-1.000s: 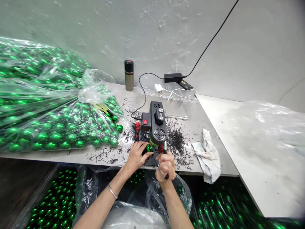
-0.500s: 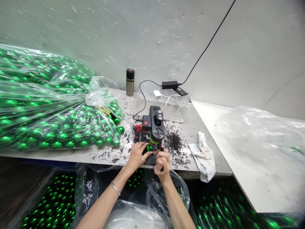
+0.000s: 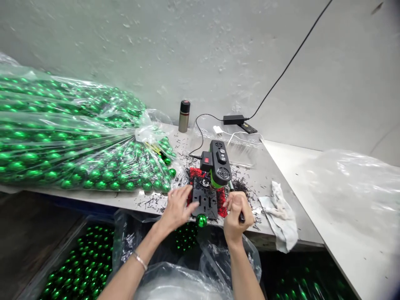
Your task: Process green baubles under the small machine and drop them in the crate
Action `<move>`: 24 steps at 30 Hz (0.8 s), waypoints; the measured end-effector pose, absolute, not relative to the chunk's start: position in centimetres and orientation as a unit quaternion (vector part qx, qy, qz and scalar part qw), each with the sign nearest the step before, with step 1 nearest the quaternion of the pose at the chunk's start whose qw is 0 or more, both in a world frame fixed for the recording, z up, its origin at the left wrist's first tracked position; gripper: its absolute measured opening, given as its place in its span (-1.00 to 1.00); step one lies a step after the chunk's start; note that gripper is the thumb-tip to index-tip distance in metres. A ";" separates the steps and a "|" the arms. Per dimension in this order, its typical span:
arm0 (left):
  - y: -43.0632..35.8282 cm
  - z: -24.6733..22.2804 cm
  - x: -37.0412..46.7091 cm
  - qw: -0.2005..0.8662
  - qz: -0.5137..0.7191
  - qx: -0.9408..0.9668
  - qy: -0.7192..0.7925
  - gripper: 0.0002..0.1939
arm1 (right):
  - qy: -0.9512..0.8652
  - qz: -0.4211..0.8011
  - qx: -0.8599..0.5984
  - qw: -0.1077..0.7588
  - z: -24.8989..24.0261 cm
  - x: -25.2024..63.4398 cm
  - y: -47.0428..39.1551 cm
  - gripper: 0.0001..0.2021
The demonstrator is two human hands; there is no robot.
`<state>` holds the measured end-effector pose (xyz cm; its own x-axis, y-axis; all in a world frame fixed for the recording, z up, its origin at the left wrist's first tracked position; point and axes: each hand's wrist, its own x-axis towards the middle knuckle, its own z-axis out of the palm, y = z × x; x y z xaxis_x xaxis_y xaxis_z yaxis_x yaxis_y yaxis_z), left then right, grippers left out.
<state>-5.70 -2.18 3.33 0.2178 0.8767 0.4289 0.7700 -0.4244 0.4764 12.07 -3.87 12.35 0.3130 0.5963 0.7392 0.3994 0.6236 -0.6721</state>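
The green ball (image 3: pixel 201 220) has left the machine head (image 3: pixel 220 164) for the near edge of the base plate (image 3: pixel 204 202), perhaps dropping, so its turn looks over; the left hand (image 3: pixel 177 208) is half-open, empty, the right hand (image 3: pixel 238 210) still closed round the lever handle (image 3: pixel 241 217).

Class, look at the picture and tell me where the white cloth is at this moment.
In the head view, the white cloth is to the right of the right hand, hanging over the front edge of the grey table.
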 end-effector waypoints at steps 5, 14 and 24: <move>5.2 6.2 -9.1 0.042 0.265 0.728 0.630 -0.77 | -0.586 0.047 -0.420 0.692 11.3 12.1 -3.8 -0.66; 6.5 6.4 -9.7 0.302 0.370 0.656 0.585 -0.65 | -0.611 0.020 -0.411 0.676 10.8 12.4 -3.8 -0.66; 1.8 2.6 -3.1 0.573 0.462 0.463 0.494 -0.40 | -0.602 0.054 -0.430 0.670 13.8 12.5 -3.6 -0.67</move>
<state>-3.12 1.77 2.59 0.0862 0.9866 -0.1382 -0.0722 0.1446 0.9869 12.46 -3.55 13.81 0.2687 0.5907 0.7608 0.4451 0.6244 -0.6419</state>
